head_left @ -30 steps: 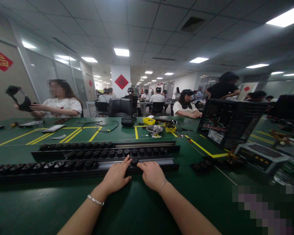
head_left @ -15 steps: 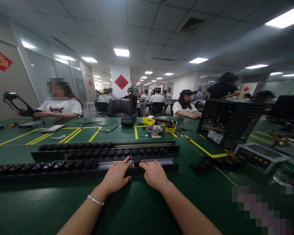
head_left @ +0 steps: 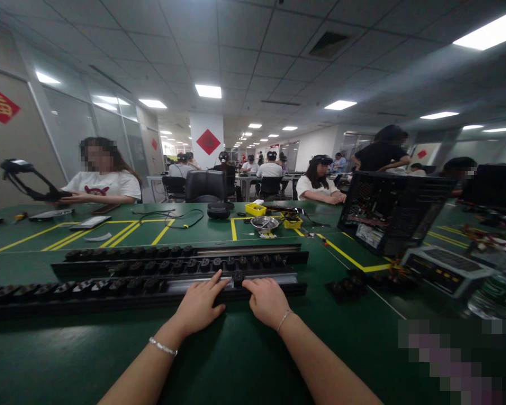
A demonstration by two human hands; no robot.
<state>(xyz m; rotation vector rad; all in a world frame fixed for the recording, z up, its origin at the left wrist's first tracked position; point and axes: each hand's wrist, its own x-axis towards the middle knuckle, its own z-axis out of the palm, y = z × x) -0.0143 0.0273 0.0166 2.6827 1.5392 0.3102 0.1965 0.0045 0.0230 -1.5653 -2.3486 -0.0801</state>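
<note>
- long black rail (head_left: 152, 289) across the green counter (head_left: 244, 360), close in front, with two more rails (head_left: 181, 259) just behind it.
- row of small black caps (head_left: 88, 288) set along the near rail; one more cap (head_left: 237, 277) sitting between the two hands.
- left hand (head_left: 200, 306) flat on the rail's near edge, fingers spread and pointing at that cap, closed on nothing.
- right hand (head_left: 266, 301) flat beside it, fingers loose, tips right by the cap, also holding nothing.
- rail looks stiff and hard, likely a bit heavy and floppy at the ends because so long; best held with both hands wide apart, from under the edges.
- caps look small, light and easy to knock loose; best pinched by the sides with two fingertips.
- open computer case (head_left: 392, 211) on the right, well apart.
- metal bowl (head_left: 265, 223) and yellow box (head_left: 256, 208) farther back.
- other people seated at far counters.
</note>
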